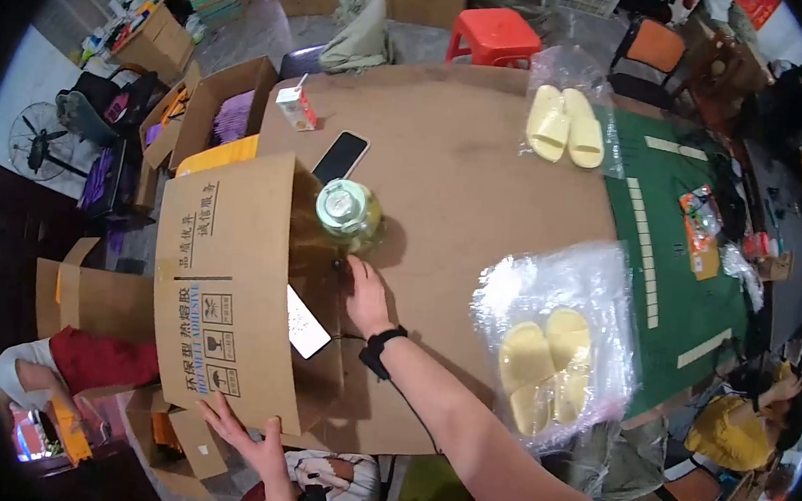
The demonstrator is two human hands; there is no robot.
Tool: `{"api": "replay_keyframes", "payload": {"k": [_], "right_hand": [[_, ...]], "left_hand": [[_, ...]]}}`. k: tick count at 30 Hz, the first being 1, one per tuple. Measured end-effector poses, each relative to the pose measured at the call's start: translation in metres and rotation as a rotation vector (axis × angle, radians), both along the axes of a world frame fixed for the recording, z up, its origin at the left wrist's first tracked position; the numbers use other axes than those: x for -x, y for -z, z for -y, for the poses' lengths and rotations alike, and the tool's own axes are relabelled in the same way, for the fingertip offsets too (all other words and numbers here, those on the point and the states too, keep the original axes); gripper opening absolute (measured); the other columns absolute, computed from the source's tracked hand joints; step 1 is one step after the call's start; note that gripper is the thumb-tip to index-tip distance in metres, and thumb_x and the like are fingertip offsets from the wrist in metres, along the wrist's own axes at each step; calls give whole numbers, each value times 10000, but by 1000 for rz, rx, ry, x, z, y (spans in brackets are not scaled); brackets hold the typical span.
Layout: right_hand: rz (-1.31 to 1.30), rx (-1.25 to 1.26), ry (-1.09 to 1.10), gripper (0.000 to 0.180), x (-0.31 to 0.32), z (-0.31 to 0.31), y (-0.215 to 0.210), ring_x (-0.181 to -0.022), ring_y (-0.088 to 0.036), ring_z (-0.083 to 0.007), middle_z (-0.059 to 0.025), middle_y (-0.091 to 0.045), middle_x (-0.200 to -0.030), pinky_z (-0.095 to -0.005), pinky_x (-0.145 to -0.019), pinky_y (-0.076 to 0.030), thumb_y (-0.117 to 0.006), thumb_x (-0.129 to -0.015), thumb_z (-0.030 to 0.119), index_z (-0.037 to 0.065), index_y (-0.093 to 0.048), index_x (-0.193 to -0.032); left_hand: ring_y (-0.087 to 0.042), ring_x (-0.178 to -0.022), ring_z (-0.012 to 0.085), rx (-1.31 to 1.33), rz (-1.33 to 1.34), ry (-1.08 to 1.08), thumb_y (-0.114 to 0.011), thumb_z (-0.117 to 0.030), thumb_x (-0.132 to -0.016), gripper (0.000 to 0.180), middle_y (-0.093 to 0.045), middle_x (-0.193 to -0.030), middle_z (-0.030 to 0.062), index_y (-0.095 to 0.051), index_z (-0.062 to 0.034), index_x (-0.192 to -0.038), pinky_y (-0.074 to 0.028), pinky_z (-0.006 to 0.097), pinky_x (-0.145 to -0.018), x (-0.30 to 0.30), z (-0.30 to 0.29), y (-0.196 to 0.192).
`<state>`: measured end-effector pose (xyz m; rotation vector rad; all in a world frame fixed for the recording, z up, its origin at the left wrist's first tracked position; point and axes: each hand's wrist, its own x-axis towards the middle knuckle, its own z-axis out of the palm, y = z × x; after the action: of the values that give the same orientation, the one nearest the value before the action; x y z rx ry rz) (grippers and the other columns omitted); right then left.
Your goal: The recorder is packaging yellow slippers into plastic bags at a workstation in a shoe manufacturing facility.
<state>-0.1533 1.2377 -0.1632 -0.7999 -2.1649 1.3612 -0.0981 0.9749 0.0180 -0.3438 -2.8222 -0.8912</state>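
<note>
left hand (246, 439): gripped the near bottom edge of the cardboard box (226, 283), fingers spread and pressed on the flap; it held the box tipped on the table (482, 200).
right hand (366, 297): reached in at the box's open side, fingers loosely apart and resting on the brown tabletop; it held nothing that could be seen, though the fingertips were partly hidden by the box wall.
box: lay between the two hands, leaning over the table's near left edge, its printed side up.
risk, bottle: a green-capped bottle (350, 213) stood just beyond the right fingertips, touching or nearly touching the box rim; a push of the box would likely topple it.
risk, phones: a white phone (306, 323) lay inside the box mouth just left of the right wrist, and a dark phone (340, 156) lay beyond the bottle; either could slide or be swept off.
risk, cable: a thin black cable (407, 399) ran from the wrist strap under the forearm and could snag on the box corner.
risk, edge: much of the box hung off the table by the left hand, so a loosened hold could drop it.
open room: bare tabletop lay right of the right hand, up to the bagged yellow slippers (543, 368).
tight side: left of the left hand, more cartons (92, 295) crowded the floor.
</note>
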Motion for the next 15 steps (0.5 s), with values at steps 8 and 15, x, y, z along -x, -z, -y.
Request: {"api": "replay_keyframes", "payload": {"k": [8, 15], "right_hand": [[30, 92, 113, 158, -240, -7, -81, -908, -683, -280, -115, -674, -1003, -361, -785, -567, -664, -883, 81, 58, -675, -1039], [85, -83, 829, 103, -520, -77, -89, -764, -632, -127, -48, -673, -869, -268, -685, -511, -670, -901, 60, 30, -692, -997]], "left_hand": [[-98, -1518, 417, 57, -38, -40, -743, -167, -785, 881, -109, -1656, 198, -328, -165, -1563, -118, 563, -1209, 0, 3, 9], [-333, -1393, 374, -160, -168, 180, -702, -160, -903, 591, -352, -1515, 198, -455, -61, -1430, -288, 491, -1139, -72, -23, -33]]}}
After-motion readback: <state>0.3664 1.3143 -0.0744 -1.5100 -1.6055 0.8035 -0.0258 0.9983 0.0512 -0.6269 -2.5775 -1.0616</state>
